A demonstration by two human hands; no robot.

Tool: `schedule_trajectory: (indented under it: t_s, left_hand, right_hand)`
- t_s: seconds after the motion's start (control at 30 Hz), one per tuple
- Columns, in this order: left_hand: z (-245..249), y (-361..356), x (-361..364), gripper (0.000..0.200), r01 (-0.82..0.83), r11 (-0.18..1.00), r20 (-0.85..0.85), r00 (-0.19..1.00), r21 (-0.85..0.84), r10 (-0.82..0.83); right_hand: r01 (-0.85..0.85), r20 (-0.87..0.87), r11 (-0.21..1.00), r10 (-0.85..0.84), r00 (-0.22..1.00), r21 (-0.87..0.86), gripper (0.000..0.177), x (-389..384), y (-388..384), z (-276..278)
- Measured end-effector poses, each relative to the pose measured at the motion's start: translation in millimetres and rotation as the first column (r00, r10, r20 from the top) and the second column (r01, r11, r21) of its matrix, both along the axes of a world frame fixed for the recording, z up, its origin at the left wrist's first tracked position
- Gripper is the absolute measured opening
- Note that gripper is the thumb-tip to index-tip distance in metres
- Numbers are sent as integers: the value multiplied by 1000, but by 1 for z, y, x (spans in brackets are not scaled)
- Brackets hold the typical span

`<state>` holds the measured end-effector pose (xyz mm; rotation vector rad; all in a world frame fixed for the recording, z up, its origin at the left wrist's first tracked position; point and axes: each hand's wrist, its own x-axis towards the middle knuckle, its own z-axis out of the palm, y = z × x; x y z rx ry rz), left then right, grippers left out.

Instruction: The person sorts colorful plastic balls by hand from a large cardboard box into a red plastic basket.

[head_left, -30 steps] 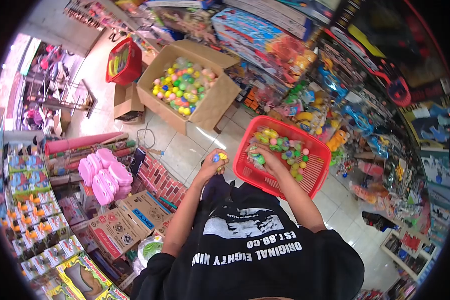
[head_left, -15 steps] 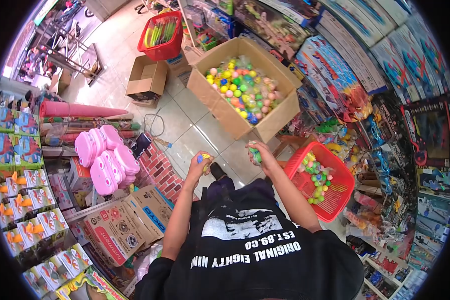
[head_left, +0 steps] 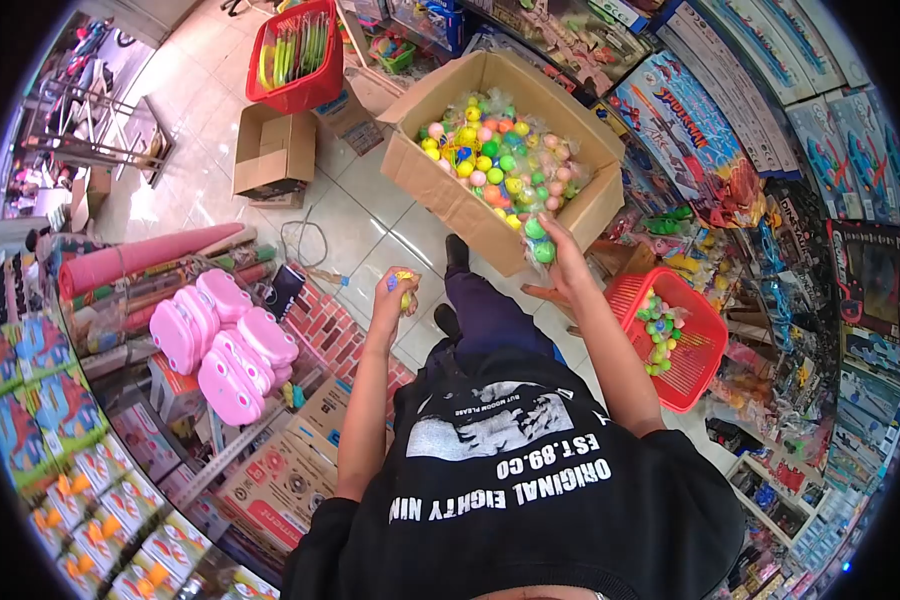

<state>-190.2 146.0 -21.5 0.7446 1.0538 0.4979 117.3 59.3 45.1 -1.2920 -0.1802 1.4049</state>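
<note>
My right hand (head_left: 567,262) is closed around a clear plastic packet of green balls (head_left: 539,242), held at the near edge of a large cardboard box (head_left: 448,215). Many colourful small balls (head_left: 485,160), some in clear bags, fill that box. Out to the left, above the floor, my left hand (head_left: 390,303) has its fingers wrapped round a small packet of yellow and blue balls (head_left: 403,282); part of it is hidden by the fingers. To the right of my right forearm stands a red plastic basket (head_left: 697,345) with green, yellow and pink balls (head_left: 660,330) inside.
Another red basket (head_left: 300,92) with flat yellow-green packs stands at the back, near an open cardboard box (head_left: 288,150). Pink cases (head_left: 225,330) and a pink roll (head_left: 150,258) lie on the left. Boxed toys (head_left: 680,130) line the right. A cable (head_left: 305,240) lies on the tiles.
My right hand has moved forward with the green balls to the box's near edge. One foot has stepped forward and the view has shifted. My left hand still holds its packet.
</note>
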Motion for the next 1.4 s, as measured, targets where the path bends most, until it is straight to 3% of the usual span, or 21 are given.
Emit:
schedule_trajectory:
  t_s: [0.17, 0.23, 0.27, 0.37, 0.53, 0.6, 0.63, 0.7, 0.73, 0.8, 0.9, 1.0, 1.13, 1.2, 1.23, 1.27, 1.3, 1.33, 1.4]
  left_hand:
    - [12, 72, 16, 17, 44, 997, -41, 998, 62, -41]
    - [20, 100, 23, 17, 49, 996, -58, 997, 74, -45]
    - [24, 115, 27, 17, 45, 995, -67, 997, 84, -40]
    - [19, 157, 36, 18, 53, 991, -95, 995, 126, -41]
    - [31, 215, 61, 19, 99, 986, -69, 993, 133, -91]
    - [32, 236, 72, 18, 142, 982, -69, 988, 126, -134]
    - [32, 246, 80, 17, 162, 978, -69, 986, 130, -154]
    - [35, 265, 95, 17, 225, 965, -45, 974, 132, -221]
    - [35, 274, 103, 16, 262, 955, -57, 965, 136, -256]
    - [34, 290, 117, 16, 345, 927, -66, 939, 147, -339]
    - [34, 307, 142, 18, 462, 871, -73, 887, 167, -456]
    - [39, 319, 156, 20, 583, 785, -88, 811, 207, -579]
    - [43, 328, 170, 25, 681, 683, -91, 723, 266, -685]
    - [41, 327, 173, 26, 689, 667, -69, 708, 283, -703]
    - [30, 328, 176, 31, 696, 692, 39, 699, 194, -714]
    - [20, 328, 178, 36, 704, 704, 144, 689, 100, -710]
    - [13, 325, 182, 36, 716, 691, 147, 677, 99, -721]
    - [9, 320, 189, 38, 801, 548, 29, 559, 239, -829]
    - [9, 307, 203, 44, 849, 167, -230, 316, 501, -920]
  right_hand:
    - [169, 2, 986, -169, 986, 7, 40, 23, 63, -36]
    - [162, 293, 983, -130, 947, -88, 41, 31, 86, -51]
    - [110, 357, 989, -67, 932, -102, 39, 37, 91, -56]
    - [114, 453, 968, -1, 891, -223, 35, 52, 111, -87]
    - [151, 599, 906, 130, 790, -396, 40, 64, 121, -88]
    - [212, 812, 917, 171, 558, -339, 42, 63, 115, -111]
    - [240, 812, 907, 162, 561, -347, 42, 62, 114, -112]
    - [312, 896, 890, 192, 401, -331, 49, 57, 111, -113]
    - [345, 897, 877, 185, 400, -335, 49, 55, 110, -118]
    - [424, 956, 869, 162, 246, -256, 58, 49, 114, -132]
    - [427, 925, 826, 275, 263, -367, 60, 45, 117, -151]
    - [482, 928, 815, 169, 331, -321, 60, 45, 116, -157]
    - [493, 918, 803, 157, 364, -333, 55, 36, 116, -143]
    - [579, 950, 755, 201, 241, -307, 53, 23, 126, -123]
    - [594, 950, 744, 199, 242, -307, 53, 17, 133, -103]
    - [591, 978, 780, 162, 127, -206, 51, 5, 141, -79]
    - [576, 993, 811, 121, 10, -105, 48, -7, 147, -64]
    - [590, 992, 801, 123, 9, -105, 48, -16, 152, -61]
    - [528, 824, 844, -233, 517, -92, 35, -31, 158, -58]
